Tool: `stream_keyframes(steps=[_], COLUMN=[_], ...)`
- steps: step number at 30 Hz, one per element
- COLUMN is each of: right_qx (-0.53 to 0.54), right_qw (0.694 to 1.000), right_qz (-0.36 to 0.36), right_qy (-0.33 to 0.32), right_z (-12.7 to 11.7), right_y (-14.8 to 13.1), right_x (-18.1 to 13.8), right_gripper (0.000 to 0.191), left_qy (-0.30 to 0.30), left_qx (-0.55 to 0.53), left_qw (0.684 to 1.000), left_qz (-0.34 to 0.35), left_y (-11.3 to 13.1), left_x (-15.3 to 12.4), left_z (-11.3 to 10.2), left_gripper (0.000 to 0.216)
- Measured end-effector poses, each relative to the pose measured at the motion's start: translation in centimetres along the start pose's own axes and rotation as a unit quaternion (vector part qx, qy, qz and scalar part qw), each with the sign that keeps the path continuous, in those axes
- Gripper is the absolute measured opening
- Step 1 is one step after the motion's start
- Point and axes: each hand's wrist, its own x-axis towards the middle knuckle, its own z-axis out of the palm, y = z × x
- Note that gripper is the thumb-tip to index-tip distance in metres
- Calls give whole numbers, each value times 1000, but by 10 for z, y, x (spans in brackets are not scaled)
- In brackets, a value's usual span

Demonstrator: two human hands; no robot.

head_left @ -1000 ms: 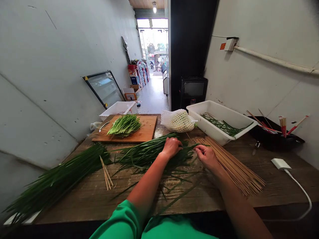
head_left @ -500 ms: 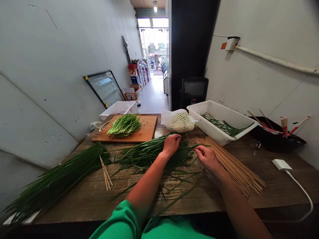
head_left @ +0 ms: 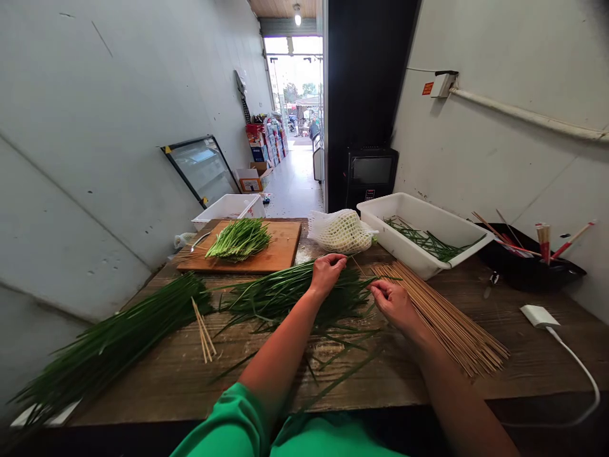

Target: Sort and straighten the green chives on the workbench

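Left grip (head_left: 327, 270): palm down on the far end of the chive heap (head_left: 280, 295), fingers bent and half curled, tips pressed into the leaves. Cannot tell whether any leaves are closed inside it.

Right grip (head_left: 392, 299): at the heap's right edge, narrow, thumb and fingertips pinched together. A thin green leaf runs just past the fingertips. Cannot tell whether it or something else sits in the pinch. The heel of the hand lies against the bamboo skewers (head_left: 445, 320).

Chive heap: flat, glossy, dark green blades, loosely fanned in the middle of the desk (head_left: 419, 381), with stray leaves trailing from its near side.

Skewers: pale, thin, straight sticks in a dense sheaf, touching the heap's right side.

Left of the heap: a long chive bundle (head_left: 118, 343) with tight, parallel blades. A few loose sticks (head_left: 203, 330) lie between it and the heap.

Beyond the heap: a wooden cutting board (head_left: 280, 251) carrying short cut chives (head_left: 238, 238), and a white foam mesh bag (head_left: 340, 231), lumpy and netted.

Beyond the heap, to its right: a white plastic tub (head_left: 469, 233), smooth, rectangular, with some green leaves inside.

Desk surface: rough, grained, weathered wood.
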Motion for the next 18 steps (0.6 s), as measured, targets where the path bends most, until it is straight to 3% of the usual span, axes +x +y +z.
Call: stream_keyframes(steps=[18], right_qx=[4], right_qw=[1000], right_qz=[1], right_qy=[-4], right_z=[4], right_y=[8], right_x=[0], right_gripper=[33], left_qy=[2], left_qx=[-11], left_qw=[1000], left_qz=[6], left_y=[-1], left_x=[-1], left_z=[1], left_gripper=[22])
